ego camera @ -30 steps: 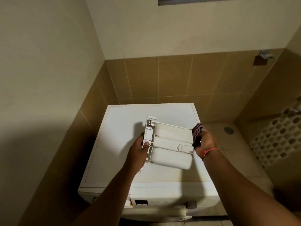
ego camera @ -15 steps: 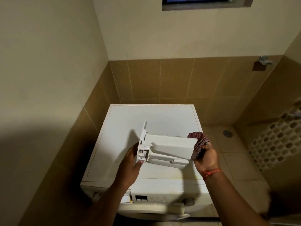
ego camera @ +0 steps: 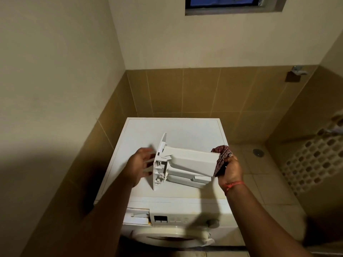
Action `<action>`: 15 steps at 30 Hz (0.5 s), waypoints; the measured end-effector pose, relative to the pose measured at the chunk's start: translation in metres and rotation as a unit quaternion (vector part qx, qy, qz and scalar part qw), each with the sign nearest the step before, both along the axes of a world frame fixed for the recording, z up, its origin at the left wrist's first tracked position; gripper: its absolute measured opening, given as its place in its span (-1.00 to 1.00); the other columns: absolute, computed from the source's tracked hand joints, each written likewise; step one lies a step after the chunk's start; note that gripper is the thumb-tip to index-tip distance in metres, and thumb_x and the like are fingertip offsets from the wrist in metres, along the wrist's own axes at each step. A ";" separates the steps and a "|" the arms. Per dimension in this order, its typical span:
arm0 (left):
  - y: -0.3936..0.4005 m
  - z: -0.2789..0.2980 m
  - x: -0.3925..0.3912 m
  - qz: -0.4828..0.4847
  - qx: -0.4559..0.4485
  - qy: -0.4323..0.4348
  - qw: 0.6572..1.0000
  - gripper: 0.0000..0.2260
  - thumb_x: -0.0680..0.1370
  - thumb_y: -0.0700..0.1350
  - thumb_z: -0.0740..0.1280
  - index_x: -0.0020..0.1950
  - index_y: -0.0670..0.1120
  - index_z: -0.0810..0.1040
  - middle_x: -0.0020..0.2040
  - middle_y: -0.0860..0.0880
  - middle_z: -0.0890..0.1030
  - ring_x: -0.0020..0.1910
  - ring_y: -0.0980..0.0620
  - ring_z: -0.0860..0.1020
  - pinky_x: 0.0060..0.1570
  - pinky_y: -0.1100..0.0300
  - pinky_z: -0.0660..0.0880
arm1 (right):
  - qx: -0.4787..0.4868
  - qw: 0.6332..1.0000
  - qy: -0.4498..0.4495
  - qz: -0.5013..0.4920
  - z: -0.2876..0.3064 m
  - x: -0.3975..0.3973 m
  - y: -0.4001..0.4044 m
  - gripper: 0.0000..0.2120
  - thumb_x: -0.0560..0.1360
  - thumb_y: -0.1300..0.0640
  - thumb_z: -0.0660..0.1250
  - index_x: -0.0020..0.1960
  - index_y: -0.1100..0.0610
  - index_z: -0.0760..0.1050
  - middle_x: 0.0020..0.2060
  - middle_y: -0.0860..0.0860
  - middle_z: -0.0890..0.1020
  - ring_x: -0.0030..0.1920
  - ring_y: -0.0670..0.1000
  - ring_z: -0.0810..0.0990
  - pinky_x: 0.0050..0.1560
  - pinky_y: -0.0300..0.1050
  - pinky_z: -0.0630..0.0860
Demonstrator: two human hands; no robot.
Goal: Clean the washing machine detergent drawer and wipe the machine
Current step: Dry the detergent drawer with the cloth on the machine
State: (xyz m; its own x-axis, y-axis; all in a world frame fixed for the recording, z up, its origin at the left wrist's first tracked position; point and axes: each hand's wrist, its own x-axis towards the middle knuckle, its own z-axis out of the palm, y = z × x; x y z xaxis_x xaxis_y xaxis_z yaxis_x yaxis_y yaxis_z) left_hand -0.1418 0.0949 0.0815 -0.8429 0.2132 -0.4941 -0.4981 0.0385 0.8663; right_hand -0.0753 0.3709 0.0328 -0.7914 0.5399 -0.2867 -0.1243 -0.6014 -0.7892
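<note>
Hemmed in by walls (ego camera: pixel 55 89) at left and behind the washer (ego camera: pixel 174 128). Bare lid behind and left of the drawer (ego camera: pixel 187 164), which blocks the middle. Open floor (ego camera: pixel 259 182) to the right, drawer slot (ego camera: pixel 137 217) unobstructed in front.

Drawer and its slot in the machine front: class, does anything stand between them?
Nothing visible does. The drawer is held over the machine top; the slot lies open below, beside the left forearm.

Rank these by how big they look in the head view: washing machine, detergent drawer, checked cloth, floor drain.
1. Washing machine, largest by far.
2. Detergent drawer, held above the machine's top and nearer the camera, so it looks larger than it is.
3. Checked cloth, bunched in the right hand.
4. Floor drain, smallest and farthest.
</note>
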 end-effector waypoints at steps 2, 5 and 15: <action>0.014 0.018 -0.002 -0.061 -0.013 -0.016 0.998 -0.65 0.62 0.22 0.12 0.27 0.10 0.52 0.19 -0.06 0.63 0.19 -0.17 0.57 0.20 -0.10 0.45 | -0.010 1.000 -0.017 -0.001 0.005 -0.003 -0.004 -0.66 0.35 0.37 0.02 -0.05 0.26 0.51 -0.11 0.20 0.58 -0.16 0.12 0.58 -0.21 -0.19 0.56; 0.036 0.030 0.000 -0.090 -0.091 0.063 0.990 -0.57 0.64 0.19 0.09 0.51 0.15 0.27 0.46 0.06 0.38 0.45 -0.06 0.33 0.37 0.00 0.25 | -0.067 0.997 -0.045 -0.014 0.012 -0.006 -0.009 -0.69 0.48 0.30 0.05 -0.19 0.14 0.55 -0.26 0.07 0.65 -0.26 0.04 0.65 -0.34 -0.23 0.57; 0.016 -0.011 0.038 -0.147 -0.022 0.208 0.967 -0.53 0.55 -0.43 0.26 0.30 0.05 0.33 0.32 0.07 0.50 0.32 0.19 0.47 0.28 0.20 0.43 | -0.049 0.998 -0.023 -0.011 -0.017 0.018 -0.005 -0.72 0.41 0.26 0.09 -0.33 0.11 0.53 -0.35 0.03 0.55 -0.34 0.03 0.52 -0.38 -0.17 0.40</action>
State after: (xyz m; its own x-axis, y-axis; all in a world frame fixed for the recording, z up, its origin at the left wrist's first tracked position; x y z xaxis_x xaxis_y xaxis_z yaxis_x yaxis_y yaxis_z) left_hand -0.1038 0.1107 0.0706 -0.8770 0.4595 -0.1404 -0.0695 0.1677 0.9834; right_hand -0.0570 0.3659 0.0160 -0.7639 0.5253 -0.3750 -0.1033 -0.6730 -0.7324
